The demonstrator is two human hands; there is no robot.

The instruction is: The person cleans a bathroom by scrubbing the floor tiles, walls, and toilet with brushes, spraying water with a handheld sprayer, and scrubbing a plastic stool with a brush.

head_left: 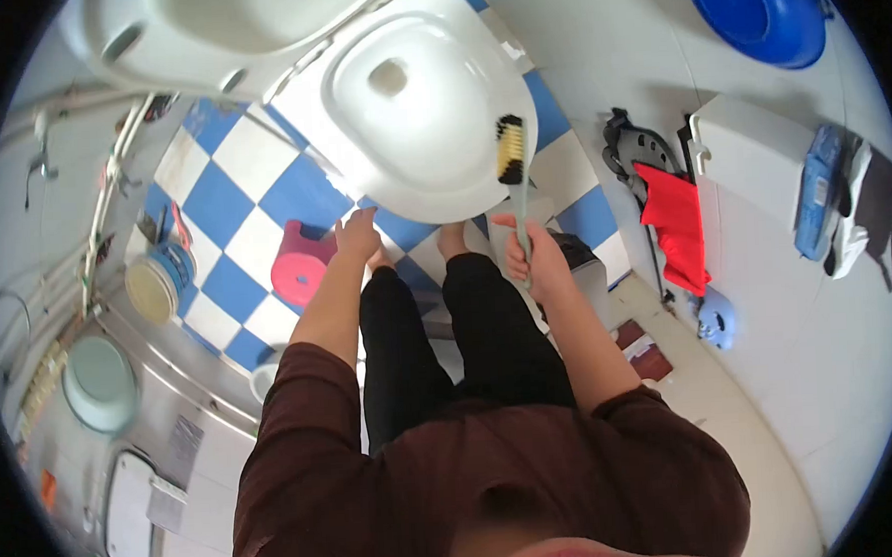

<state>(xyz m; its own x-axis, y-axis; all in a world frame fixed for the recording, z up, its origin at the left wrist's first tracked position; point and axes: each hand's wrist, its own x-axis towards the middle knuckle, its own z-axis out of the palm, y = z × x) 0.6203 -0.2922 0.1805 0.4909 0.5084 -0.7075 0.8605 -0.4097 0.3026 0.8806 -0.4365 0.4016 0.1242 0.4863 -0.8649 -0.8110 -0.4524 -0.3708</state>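
In my right hand [537, 260] is the pale handle of a long brush [511, 154]. Its yellow and black bristles are over the right part of the white toilet's rim [437, 197]; whether they touch it I cannot tell. My left hand [358, 235] hangs low in front of the toilet, near a pink stool [301, 270], with its fingers pointing forward and apart, holding nothing visible. The toilet's seat is down, and the bowl shows a brownish spot at its drain.
Blue and white tiles [218, 191] cover the floor. At the left are a bucket [154, 287] and a pale green basin [100, 384]. On the right wall hang a red cloth [675, 227], a white box [744, 146] and a blue basin [758, 16].
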